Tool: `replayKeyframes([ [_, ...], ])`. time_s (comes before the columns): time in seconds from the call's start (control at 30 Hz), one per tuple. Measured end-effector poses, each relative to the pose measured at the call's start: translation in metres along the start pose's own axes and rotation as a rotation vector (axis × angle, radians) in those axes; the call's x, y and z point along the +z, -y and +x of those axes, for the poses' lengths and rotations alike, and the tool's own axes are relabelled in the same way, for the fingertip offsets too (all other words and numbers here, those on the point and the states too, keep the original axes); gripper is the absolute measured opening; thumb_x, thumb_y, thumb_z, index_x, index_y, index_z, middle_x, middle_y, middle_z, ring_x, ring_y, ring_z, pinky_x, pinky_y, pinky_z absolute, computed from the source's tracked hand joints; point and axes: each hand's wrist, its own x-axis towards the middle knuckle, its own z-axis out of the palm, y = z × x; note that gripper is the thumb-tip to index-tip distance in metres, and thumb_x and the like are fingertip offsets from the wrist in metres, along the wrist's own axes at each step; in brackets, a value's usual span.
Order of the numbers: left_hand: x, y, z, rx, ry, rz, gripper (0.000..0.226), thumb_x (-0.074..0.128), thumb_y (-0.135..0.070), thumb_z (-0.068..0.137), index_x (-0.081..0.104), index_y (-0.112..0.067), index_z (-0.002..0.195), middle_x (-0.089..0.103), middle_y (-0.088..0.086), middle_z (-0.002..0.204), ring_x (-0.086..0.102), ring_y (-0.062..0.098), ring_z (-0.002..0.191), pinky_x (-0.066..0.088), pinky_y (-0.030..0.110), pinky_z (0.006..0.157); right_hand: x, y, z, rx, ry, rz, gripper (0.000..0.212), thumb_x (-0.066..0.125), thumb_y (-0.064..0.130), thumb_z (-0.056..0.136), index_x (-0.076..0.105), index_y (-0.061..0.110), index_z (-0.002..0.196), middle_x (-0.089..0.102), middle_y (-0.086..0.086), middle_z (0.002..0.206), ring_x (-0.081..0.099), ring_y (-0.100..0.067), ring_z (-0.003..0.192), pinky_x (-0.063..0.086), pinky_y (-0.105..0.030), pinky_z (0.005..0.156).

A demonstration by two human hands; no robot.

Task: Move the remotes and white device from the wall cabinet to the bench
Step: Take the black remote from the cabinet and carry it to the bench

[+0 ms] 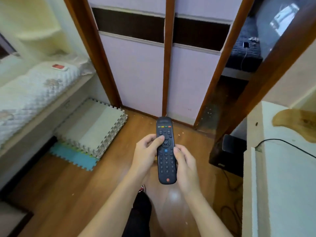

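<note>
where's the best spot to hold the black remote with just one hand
Take the black remote across its narrow middle, coming from its right long edge, where the right hand holds it, thumb on top and fingers beneath. It is long, slim and face up, so a mid-body grip should balance both ends.

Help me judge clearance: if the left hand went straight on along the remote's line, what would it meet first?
Likely the wooden strip between the sliding doors; only bare floor shows between it and the remote that the left hand holds. Depth is unclear.
</note>
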Motion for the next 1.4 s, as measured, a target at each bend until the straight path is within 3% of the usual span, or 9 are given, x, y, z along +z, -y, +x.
replayKeyframes([
  [0.17,-0.051,-0.014,0.053,-0.007,-0.092,-0.037,0.015,0.062,-0.027,0.097,0.071,-0.016,0.1,0.076,0.001,0.085,0.072,0.015,0.073,0.056,0.028,0.056,0.055,-0.011,0.056,0.012,0.116,-0.075,0.021,0.046,0.029,0.102,0.066,0.022,0.105,0.072,0.005,0.096,0.069,-0.015,0.09,0.057,-0.029,0.073],
  [0.33,-0.108,-0.039,0.127,-0.032,-0.163,-0.1,0.016,0.061,-0.028,0.098,0.072,-0.018,0.102,0.076,0.009,0.094,0.073,0.025,0.081,0.057,0.034,0.062,0.125,-0.01,0.135,0.037,0.219,-0.058,0.027,0.047,0.035,0.096,0.066,0.018,0.107,0.073,-0.002,0.099,0.07,-0.021,0.092,0.056,-0.032,0.075],
  [0.43,-0.148,-0.059,0.172,-0.042,-0.21,-0.117,0.016,0.061,-0.029,0.097,0.072,-0.018,0.102,0.075,0.015,0.101,0.073,0.033,0.089,0.056,0.043,0.072,0.174,-0.007,0.186,0.062,0.265,-0.033,0.022,0.047,0.024,0.101,0.066,0.015,0.104,0.073,-0.002,0.092,0.069,-0.018,0.084,0.055,-0.029,0.069],
  [0.63,-0.223,-0.094,0.251,-0.05,-0.289,-0.152,0.017,0.062,-0.029,0.097,0.071,-0.016,0.101,0.076,0.005,0.089,0.071,0.023,0.082,0.052,0.039,0.07,0.267,0.0,0.262,0.041,0.382,-0.1,0.022,0.045,0.024,0.103,0.065,0.015,0.104,0.072,0.002,0.093,0.068,-0.012,0.086,0.053,-0.02,0.067],
  [0.77,-0.258,-0.108,0.288,-0.069,-0.33,-0.186,0.019,0.06,-0.028,0.098,0.07,-0.012,0.105,0.075,0.003,0.089,0.07,0.018,0.08,0.054,0.034,0.066,0.311,0.004,0.296,0.032,0.422,-0.108,0.028,0.046,0.034,0.094,0.065,0.016,0.103,0.071,0.003,0.091,0.066,-0.012,0.085,0.053,-0.023,0.069],
  [1.0,-0.301,-0.124,0.344,-0.061,-0.422,-0.256,0.015,0.061,-0.026,0.097,0.071,-0.015,0.099,0.075,0.014,0.101,0.071,0.025,0.085,0.052,0.04,0.07,0.371,0.009,0.356,0.058,0.531,-0.115,0.019,0.05,0.032,0.094,0.068,0.026,0.098,0.072,-0.002,0.094,0.068,-0.018,0.087,0.054,-0.03,0.073],
  [1.17,-0.329,-0.14,0.396,-0.05,-0.503,-0.265,0.015,0.061,-0.024,0.098,0.073,-0.014,0.099,0.077,0.01,0.099,0.07,0.024,0.087,0.051,0.039,0.072,0.413,0.005,0.413,0.05,0.599,-0.13,0.017,0.049,0.018,0.101,0.066,0.015,0.106,0.073,-0.004,0.095,0.069,-0.016,0.085,0.055,-0.025,0.069],
  [1.33,-0.358,-0.166,0.469,-0.047,-0.597,-0.28,0.014,0.063,-0.024,0.097,0.074,-0.015,0.097,0.076,0.013,0.101,0.072,0.029,0.091,0.055,0.045,0.08,0.46,0.012,0.492,0.097,0.712,-0.14,0.016,0.049,0.018,0.101,0.064,0.015,0.108,0.074,0.003,0.09,0.07,-0.012,0.082,0.053,-0.024,0.065],
  [1.4,-0.369,-0.18,0.501,-0.052,-0.633,-0.306,0.014,0.063,-0.025,0.097,0.073,-0.015,0.098,0.076,0.013,0.102,0.071,0.025,0.088,0.056,0.041,0.075,0.483,0.018,0.532,0.102,0.761,-0.145,0.015,0.05,0.017,0.101,0.064,0.012,0.107,0.074,0.005,0.087,0.07,-0.011,0.08,0.053,-0.023,0.064],
])
